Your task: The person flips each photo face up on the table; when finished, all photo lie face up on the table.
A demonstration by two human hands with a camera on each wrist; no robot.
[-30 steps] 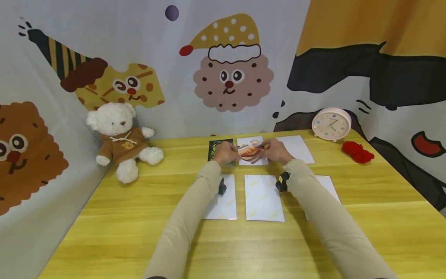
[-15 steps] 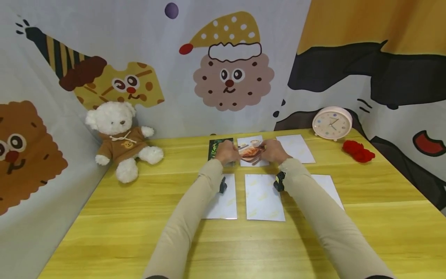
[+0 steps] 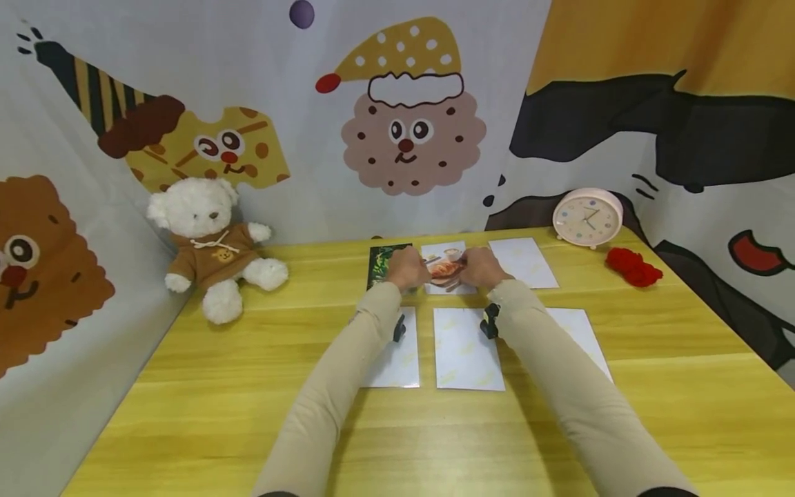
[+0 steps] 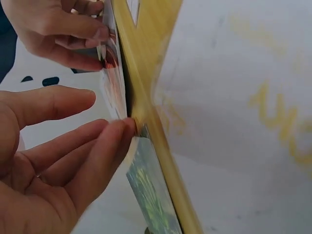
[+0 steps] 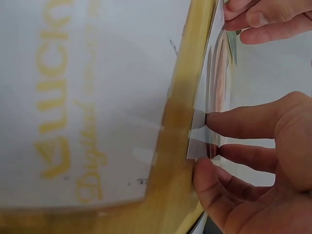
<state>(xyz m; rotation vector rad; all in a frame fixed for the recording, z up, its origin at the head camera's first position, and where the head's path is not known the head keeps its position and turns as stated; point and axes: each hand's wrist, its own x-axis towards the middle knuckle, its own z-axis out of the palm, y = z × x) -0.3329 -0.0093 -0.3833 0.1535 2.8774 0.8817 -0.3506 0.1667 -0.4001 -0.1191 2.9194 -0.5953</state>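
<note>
Two bare hands are at a photo card of a croissant (image 3: 444, 271) in the back row of the table. The left hand (image 3: 407, 268) is at the card's left edge; in the left wrist view its fingertips (image 4: 127, 127) touch that edge, with the thumb held apart. At the right edge is the right hand (image 3: 484, 268), its thumb and fingertips (image 5: 212, 122) against the card's near right corner in the right wrist view. Left of it lies a dark card with green leaves (image 3: 379, 266), partly hidden by the left hand.
A blank white card (image 3: 524, 262) lies right of the croissant card. Front-row white cards lie left (image 3: 394, 359), middle (image 3: 468, 352) and right (image 3: 580, 335), partly under the forearms. A teddy bear (image 3: 214, 248), a pink clock (image 3: 587, 217) and a red fuzzy item (image 3: 633, 267) stand around.
The right hand has shifted slightly left and nearer along the croissant card's right edge. The left hand has stayed almost in place. The head view has tilted slightly.
</note>
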